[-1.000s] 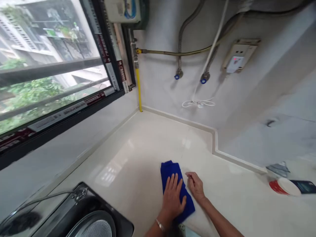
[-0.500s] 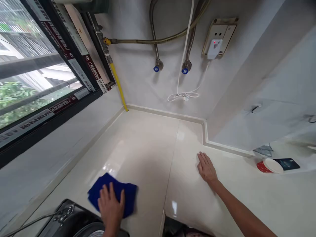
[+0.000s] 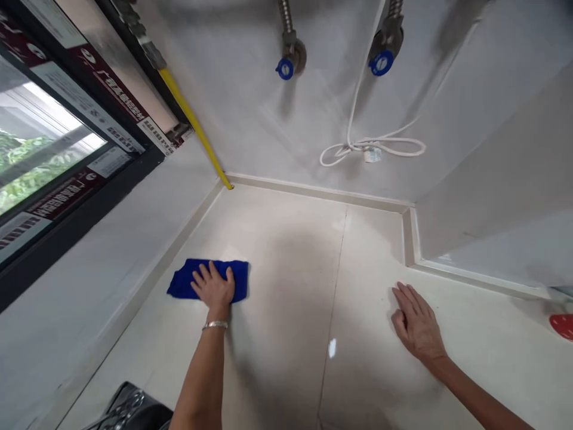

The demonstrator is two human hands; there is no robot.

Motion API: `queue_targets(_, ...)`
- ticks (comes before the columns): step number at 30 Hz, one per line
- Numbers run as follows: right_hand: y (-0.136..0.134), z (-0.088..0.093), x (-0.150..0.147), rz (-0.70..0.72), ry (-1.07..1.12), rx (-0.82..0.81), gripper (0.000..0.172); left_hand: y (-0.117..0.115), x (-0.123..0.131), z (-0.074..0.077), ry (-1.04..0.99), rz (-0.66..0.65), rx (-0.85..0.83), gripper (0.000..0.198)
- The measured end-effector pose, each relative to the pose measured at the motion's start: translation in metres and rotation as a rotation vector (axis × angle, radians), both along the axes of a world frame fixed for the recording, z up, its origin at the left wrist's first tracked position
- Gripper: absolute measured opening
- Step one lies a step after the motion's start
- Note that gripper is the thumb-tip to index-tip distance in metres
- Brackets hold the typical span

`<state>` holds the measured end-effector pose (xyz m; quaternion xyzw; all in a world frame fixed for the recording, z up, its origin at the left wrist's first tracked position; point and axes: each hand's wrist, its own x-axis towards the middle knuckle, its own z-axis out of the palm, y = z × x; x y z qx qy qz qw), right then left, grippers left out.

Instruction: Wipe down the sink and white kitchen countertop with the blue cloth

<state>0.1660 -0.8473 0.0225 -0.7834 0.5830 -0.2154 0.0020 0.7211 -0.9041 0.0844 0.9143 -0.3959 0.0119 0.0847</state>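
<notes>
Blue cloth [image 3: 183, 281] lies flat — long axis running sideways.

a glossy, cream-white slab counter [image 3: 286, 358] fills the corner, crossed by a thin, dark seam [image 3: 335, 298] and edged along the walls by a raised, pale lip [image 3: 313, 192]. a flat, oblong, deep-blue cloth [image 3: 240, 279] lies left of the seam; a shiny black appliance [image 3: 150, 415] sits lower left, a red, rounded object [image 3: 563, 325] far right, both partly cut off.
</notes>
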Motion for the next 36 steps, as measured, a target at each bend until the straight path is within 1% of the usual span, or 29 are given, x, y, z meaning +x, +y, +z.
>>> queue_targets(2,0.001,0.003,0.001,-0.012,0.005,0.012,0.066,-0.034,-0.015,-0.007,-0.009,-0.081,0.001,0.075)
queue_targets(4,0.001,0.005,0.002,-0.020,0.012,0.017,0.064,-0.061,-0.040,-0.013,-0.011,-0.184,-0.001,0.074)
queue_targets(5,0.001,0.006,0.002,-0.023,0.017,0.018,0.064,-0.071,-0.056,-0.015,-0.007,-0.245,-0.011,0.074)
queue_targets(7,0.001,0.007,0.002,-0.028,0.027,0.021,0.063,-0.083,-0.091,-0.017,0.014,-0.381,-0.055,0.074)
queue_targets(8,0.000,0.007,0.003,-0.031,0.029,0.020,0.062,-0.084,-0.110,-0.017,0.033,-0.447,-0.082,0.074)
queue_targets(10,0.000,0.006,0.003,-0.035,0.030,0.009,0.063,-0.077,-0.150,-0.014,0.089,-0.563,-0.122,0.074)
queue_targets(12,-0.001,0.004,0.003,-0.034,0.029,-0.007,0.063,-0.059,-0.191,-0.012,0.161,-0.658,-0.132,0.075)
queue_targets(14,-0.002,0.001,0.002,-0.021,0.026,-0.030,0.063,-0.031,-0.235,-0.012,0.235,-0.745,-0.138,0.077)
queue_targets(16,-0.004,-0.003,0.000,-0.009,0.022,-0.064,0.061,0.005,-0.277,-0.016,0.307,-0.851,-0.150,0.082)
queue_targets(18,-0.007,-0.007,-0.002,-0.001,0.013,-0.096,0.059,0.047,-0.313,-0.022,0.375,-0.990,-0.162,0.088)
queue_targets(20,-0.008,-0.012,-0.005,0.005,0.002,-0.113,0.058,0.087,-0.337,-0.028,0.419,-1.137,-0.147,0.091)
queue_targets(22,-0.010,-0.015,-0.007,0.009,-0.008,-0.124,0.056,0.118,-0.347,-0.031,0.443,-1.237,-0.141,0.089)
queue_targets(24,-0.010,-0.018,-0.009,0.009,-0.011,-0.134,0.054,0.133,-0.341,-0.031,0.452,-1.283,-0.162,0.081)
queue_targets(26,-0.010,-0.019,-0.009,0.007,-0.013,-0.142,0.053,0.133,-0.321,-0.030,0.429,-1.267,-0.193,0.071)
queue_targets(27,-0.010,-0.019,-0.010,0.005,-0.015,-0.145,0.054,0.128,-0.306,-0.028,0.395,-1.221,-0.200,0.066)
queue_targets(28,-0.010,-0.019,-0.010,0.001,-0.016,-0.147,0.054,0.122,-0.289,-0.027,0.349,-1.153,-0.201,0.063)
queue_targets(29,-0.009,-0.019,-0.010,-0.003,-0.019,-0.152,0.054,0.116,-0.268,-0.025,0.295,-1.058,-0.196,0.062)
queue_targets(30,-0.009,-0.019,-0.010,-0.006,-0.021,-0.155,0.055,0.111,-0.245,-0.024,0.235,-0.932,-0.183,0.060)
queue_targets(32,-0.009,-0.018,-0.011,-0.004,-0.022,-0.156,0.054,0.106,-0.196,-0.020,0.190,-0.738,-0.187,0.057)
queue_targets(34,-0.009,-0.017,-0.012,0.004,-0.021,-0.156,0.053,0.111,-0.146,-0.018,0.154,-0.559,-0.189,0.056)
queue_targets(36,-0.009,-0.016,-0.011,0.009,-0.015,-0.158,0.053,0.124,-0.101,-0.016,0.122,-0.402,-0.178,0.056)
